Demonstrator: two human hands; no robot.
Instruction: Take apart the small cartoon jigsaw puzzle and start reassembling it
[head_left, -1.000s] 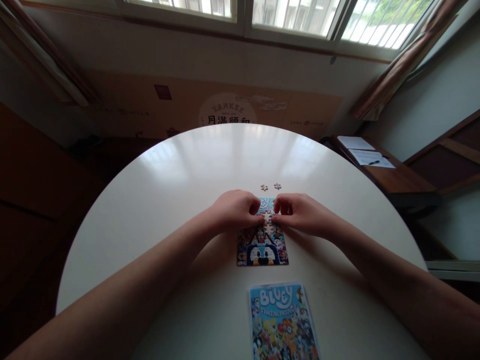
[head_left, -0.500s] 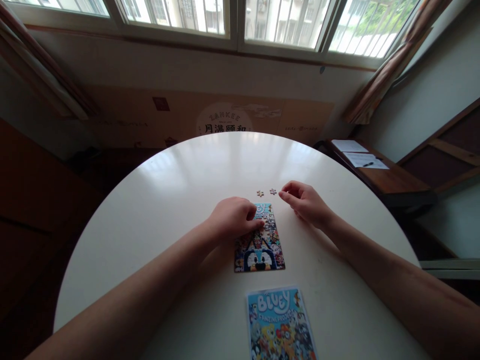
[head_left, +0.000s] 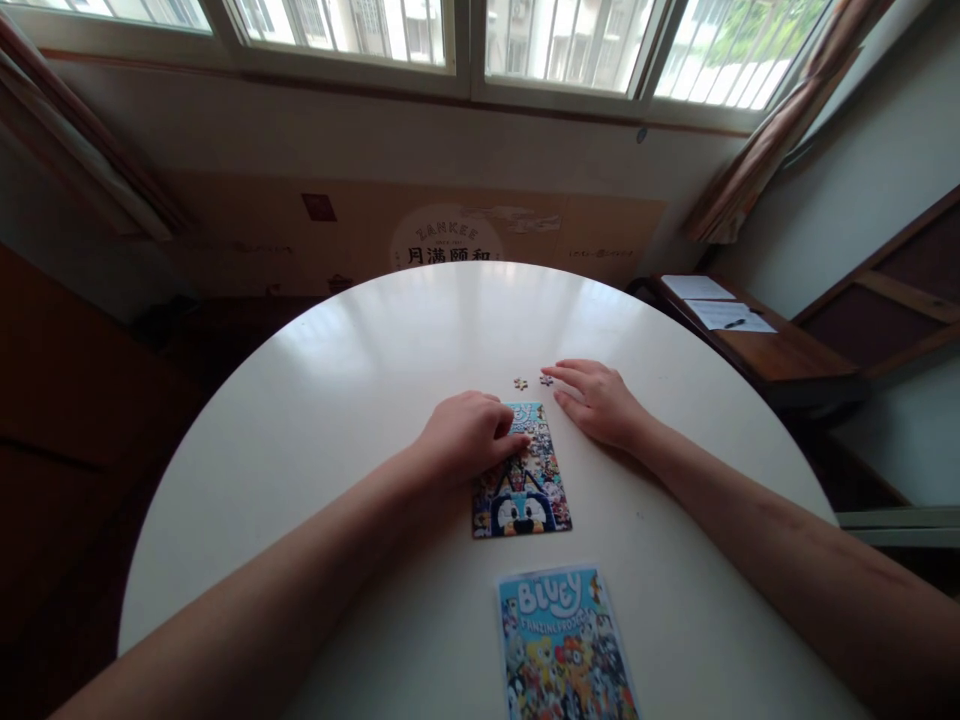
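A nearly filled jigsaw puzzle (head_left: 551, 490) lies flat on the white table, showing a blue cartoon dog's face and many small figures. My left hand (head_left: 466, 432) rests over its upper left part with curled fingers, its thumb stretched onto the puzzle. Whatever those fingers may hold is hidden. Just beyond the puzzle's top edge lie two loose pieces, a left puzzle piece (head_left: 520, 383) and a right puzzle piece (head_left: 547, 380). My right hand (head_left: 598, 402) is open, palm down, its fingertips at the right piece.
Nearer to me lies a printed picture sheet (head_left: 568, 640) reading "Bluey". The round white table (head_left: 300, 420) has its curved far edge below the windows. Beyond it on the right, a wooden desk (head_left: 787, 355) bears papers (head_left: 731, 316) and a pen.
My right hand has opened from a pinch and shifted left, its fingers spreading to the right loose piece. My left hand stays on the puzzle. The view has shifted slightly.
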